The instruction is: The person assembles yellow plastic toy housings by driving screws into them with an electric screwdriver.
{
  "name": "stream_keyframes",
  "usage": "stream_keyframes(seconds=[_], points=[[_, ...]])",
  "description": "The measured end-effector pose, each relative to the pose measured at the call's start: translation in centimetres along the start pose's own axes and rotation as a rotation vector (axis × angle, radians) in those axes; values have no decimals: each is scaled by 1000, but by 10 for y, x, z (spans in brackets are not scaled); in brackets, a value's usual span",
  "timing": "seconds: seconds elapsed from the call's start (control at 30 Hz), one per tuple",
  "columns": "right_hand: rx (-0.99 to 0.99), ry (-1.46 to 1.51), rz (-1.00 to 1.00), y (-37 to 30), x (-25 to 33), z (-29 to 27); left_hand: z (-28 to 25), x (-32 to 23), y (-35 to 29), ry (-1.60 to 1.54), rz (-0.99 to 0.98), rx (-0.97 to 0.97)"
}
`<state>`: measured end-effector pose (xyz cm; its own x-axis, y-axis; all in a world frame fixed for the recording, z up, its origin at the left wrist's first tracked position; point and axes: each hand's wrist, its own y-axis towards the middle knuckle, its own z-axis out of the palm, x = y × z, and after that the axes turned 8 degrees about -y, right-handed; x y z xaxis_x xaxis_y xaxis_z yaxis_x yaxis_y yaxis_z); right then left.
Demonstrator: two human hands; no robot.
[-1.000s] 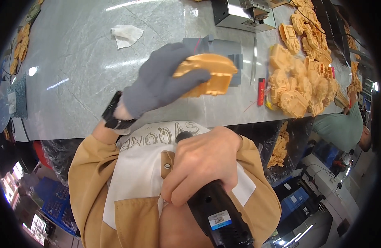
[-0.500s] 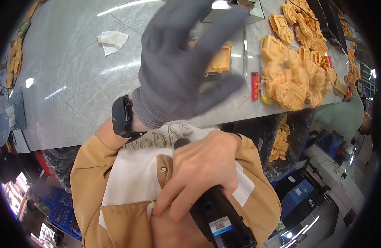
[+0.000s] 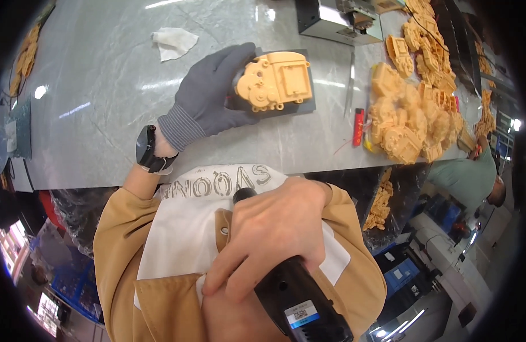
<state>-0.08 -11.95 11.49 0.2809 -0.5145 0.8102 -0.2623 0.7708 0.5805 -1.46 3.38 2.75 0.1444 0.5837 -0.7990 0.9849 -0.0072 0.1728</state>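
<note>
My left hand [image 3: 208, 94], in a dark grey glove, grips the left side of a yellow-orange plastic housing [image 3: 277, 80]. Its fingers curl around the upper edge and the lower edge; their tips are partly hidden. Under the housing shows a dark flat block [image 3: 309, 107] on the grey table. Close to my body, my bare right hand [image 3: 271, 228] is wrapped round a black handheld power tool [image 3: 303, 296] with a label on its side. The tool's dark round nose sticks out beyond my knuckles, and my palm hides its middle.
A heap of yellow-orange housings [image 3: 402, 117] covers the table's right side, beside a red strip-shaped object [image 3: 358, 126]. A metal-cased machine [image 3: 340, 23] stands at the back. A crumpled white cloth [image 3: 174, 43] lies farther left. Another person [image 3: 468, 171] is at the far right.
My gloved left hand has come down from high in front of the view onto the housing and taken hold of it. My right hand still holds the power tool in nearly the same place.
</note>
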Motion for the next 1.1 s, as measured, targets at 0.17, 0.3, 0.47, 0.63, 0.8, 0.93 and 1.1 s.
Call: stream_keyframes(seconds=[0.17, 0.3, 0.47, 0.63, 0.8, 0.93, 1.1], points=[[84, -23, 65, -4, -4, -5, -14, 5, -15, -17, -11, -50], [35, -28, -22, -4, -11, -4, -17, -6, -13, -48, -374, 191], [1, 42, -36, 8, -13, 1, -20, 3, -12, -153, 1, 152], [97, 49, 41, 12, -10, -6, -14, -4, -4, -760, -150, 82], [112, 9, 46, 7, -9, -9, -12, -18, -14, -1339, -264, 8], [89, 34, 43, 6, -10, -6, -23, 5, -6, -958, -387, -220], [-36, 37, -38, 3, -15, -1, -6, -48, 18, 144, 149, -185]])
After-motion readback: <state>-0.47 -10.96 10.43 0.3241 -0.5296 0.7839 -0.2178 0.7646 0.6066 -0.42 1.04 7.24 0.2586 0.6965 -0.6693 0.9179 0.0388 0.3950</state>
